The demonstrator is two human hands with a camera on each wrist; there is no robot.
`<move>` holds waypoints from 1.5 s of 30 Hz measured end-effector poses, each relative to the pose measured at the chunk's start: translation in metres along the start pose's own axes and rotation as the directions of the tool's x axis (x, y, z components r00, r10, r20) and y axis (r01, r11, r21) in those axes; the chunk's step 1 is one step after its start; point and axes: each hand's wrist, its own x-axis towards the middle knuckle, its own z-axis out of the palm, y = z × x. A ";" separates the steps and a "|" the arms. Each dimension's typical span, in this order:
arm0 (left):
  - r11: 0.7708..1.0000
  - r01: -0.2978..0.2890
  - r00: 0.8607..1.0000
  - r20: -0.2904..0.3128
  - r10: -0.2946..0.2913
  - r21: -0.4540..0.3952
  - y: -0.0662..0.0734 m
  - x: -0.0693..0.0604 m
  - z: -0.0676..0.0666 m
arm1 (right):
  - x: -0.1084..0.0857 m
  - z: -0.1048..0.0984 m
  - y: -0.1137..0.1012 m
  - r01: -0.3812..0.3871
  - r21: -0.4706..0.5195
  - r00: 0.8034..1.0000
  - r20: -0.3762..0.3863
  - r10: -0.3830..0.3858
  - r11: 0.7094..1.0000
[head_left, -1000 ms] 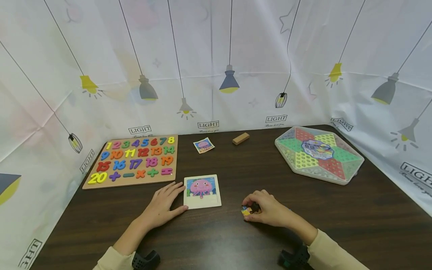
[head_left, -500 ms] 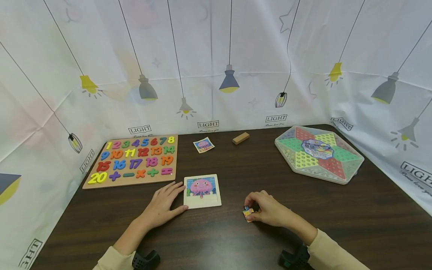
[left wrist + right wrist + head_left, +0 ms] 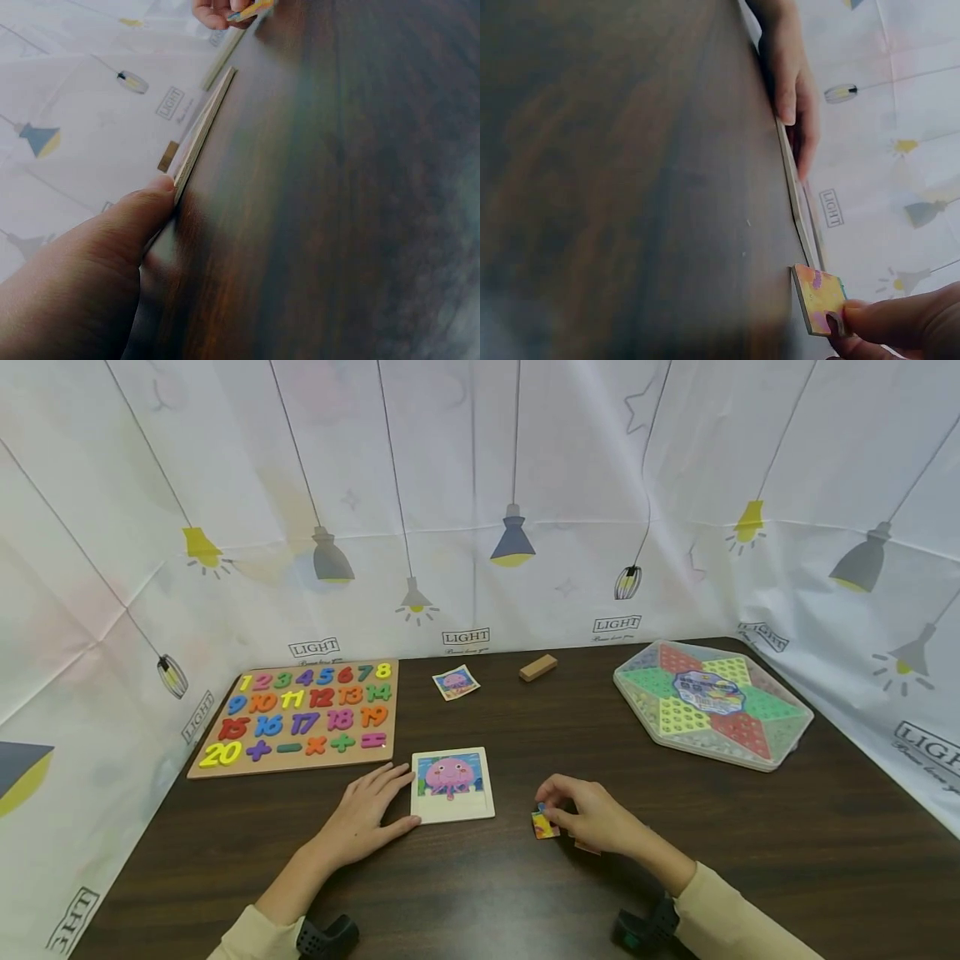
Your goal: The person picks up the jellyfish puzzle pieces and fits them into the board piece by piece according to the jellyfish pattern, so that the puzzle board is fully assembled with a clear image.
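A square puzzle board (image 3: 453,807) with a pink octopus picture in its upper part lies on the table; its lower part is bare. My left hand (image 3: 363,820) rests beside it, thumb and fingers touching its left edge. To the right, my right hand (image 3: 592,817) pinches a small yellow puzzle piece (image 3: 545,826) between thumb and fingers. Part of another flat piece (image 3: 587,847) shows under that hand. In the right wrist view, the held piece (image 3: 820,301) has orange and purple patches and stands tilted at the thumb tip.
A number board (image 3: 300,760) lies at the left, a small octopus card (image 3: 456,682) and a wooden block (image 3: 537,668) at the back. The hexagonal game board (image 3: 712,702) sits at the right back. A printed curtain (image 3: 555,468) hangs behind the table.
My right hand has shifted slightly up and left, and the yellow piece in it has turned. Another piece now shows under that hand. My left hand has stayed at the board.
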 end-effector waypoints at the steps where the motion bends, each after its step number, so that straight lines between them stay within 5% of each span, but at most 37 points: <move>1: 1.000 -0.002 1.000 -0.002 0.002 0.004 0.000 0.000 0.001 | 0.002 0.000 -0.001 -0.009 0.000 1.000 0.000 0.009 1.000; 13: 1.000 -0.005 1.000 -0.005 0.005 0.005 -0.003 0.000 0.002 | 0.029 0.011 -0.008 0.038 -0.061 0.997 -0.066 -0.043 0.997; 45: 1.000 0.009 1.000 0.006 -0.009 -0.015 -0.001 0.000 -0.002 | 0.110 0.064 -0.042 0.130 0.008 0.990 -0.050 -0.129 0.991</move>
